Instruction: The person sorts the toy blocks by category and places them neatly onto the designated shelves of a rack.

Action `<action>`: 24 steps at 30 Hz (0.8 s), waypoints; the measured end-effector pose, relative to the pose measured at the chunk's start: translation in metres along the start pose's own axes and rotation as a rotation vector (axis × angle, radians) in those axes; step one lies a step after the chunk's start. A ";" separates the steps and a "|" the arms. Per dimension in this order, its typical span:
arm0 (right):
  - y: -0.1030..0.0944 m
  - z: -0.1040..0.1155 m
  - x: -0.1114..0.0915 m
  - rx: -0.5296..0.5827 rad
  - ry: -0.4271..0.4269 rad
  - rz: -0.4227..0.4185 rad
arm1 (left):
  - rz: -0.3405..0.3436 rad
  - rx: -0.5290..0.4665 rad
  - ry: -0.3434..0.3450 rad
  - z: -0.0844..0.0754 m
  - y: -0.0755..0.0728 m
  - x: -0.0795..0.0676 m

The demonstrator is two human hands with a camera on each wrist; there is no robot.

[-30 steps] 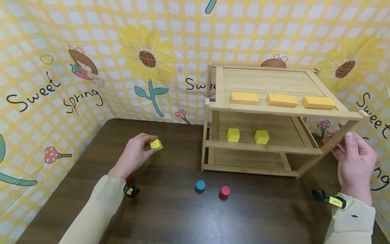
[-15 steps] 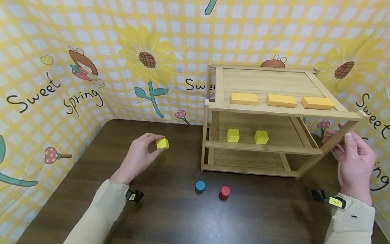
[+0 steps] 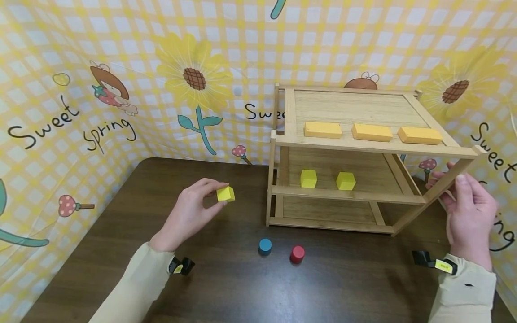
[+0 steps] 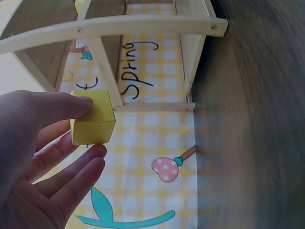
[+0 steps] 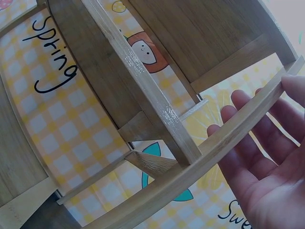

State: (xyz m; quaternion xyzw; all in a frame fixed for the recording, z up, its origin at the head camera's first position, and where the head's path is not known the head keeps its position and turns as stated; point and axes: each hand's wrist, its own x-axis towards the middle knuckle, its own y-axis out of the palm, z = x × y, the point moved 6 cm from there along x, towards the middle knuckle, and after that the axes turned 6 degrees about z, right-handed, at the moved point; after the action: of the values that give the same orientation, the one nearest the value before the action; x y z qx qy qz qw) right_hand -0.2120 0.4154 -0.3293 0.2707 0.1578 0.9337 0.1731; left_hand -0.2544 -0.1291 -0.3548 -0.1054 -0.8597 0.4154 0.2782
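Between thumb and fingers, my left hand (image 3: 190, 211) pinches a yellow cube (image 3: 225, 194) in the air, left of the wooden shelf rack (image 3: 347, 197). The left wrist view shows the thumb on one face of the cube (image 4: 94, 119), with the rack's side beyond. My right hand (image 3: 470, 204) holds the rack's front right post, thumb in front and fingers behind; the right wrist view shows this post (image 5: 224, 138) too. Two more yellow cubes, a left one (image 3: 308, 178) and a right one (image 3: 346, 181), sit apart on the middle shelf.
Several yellow-orange rectangular blocks (image 3: 371, 132) lie in a row on the top shelf. A blue cylinder (image 3: 265, 246) and a red cylinder (image 3: 297, 254) stand on the dark table (image 3: 226, 287) before the rack. A checkered cloth (image 3: 161, 27) hangs behind.
My left hand has moved right with the yellow cube, toward the rack. A red thing seen under the left wrist a second ago is out of sight. My right hand stays at the post.
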 end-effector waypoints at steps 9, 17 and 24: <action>0.000 0.000 0.000 -0.013 0.014 -0.013 | -0.002 -0.065 0.061 -0.018 0.005 -0.002; -0.001 -0.001 0.000 -0.072 0.027 -0.005 | 0.006 -0.096 0.118 -0.037 0.010 -0.003; -0.001 -0.001 0.000 -0.063 0.029 -0.005 | 0.042 -0.138 0.153 -0.053 0.020 -0.005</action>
State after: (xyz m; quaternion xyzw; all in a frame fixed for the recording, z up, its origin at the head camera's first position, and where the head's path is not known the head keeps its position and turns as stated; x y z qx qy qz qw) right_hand -0.2124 0.4157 -0.3308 0.2512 0.1314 0.9417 0.1814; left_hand -0.2217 -0.0836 -0.3460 -0.1739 -0.8600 0.3518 0.3263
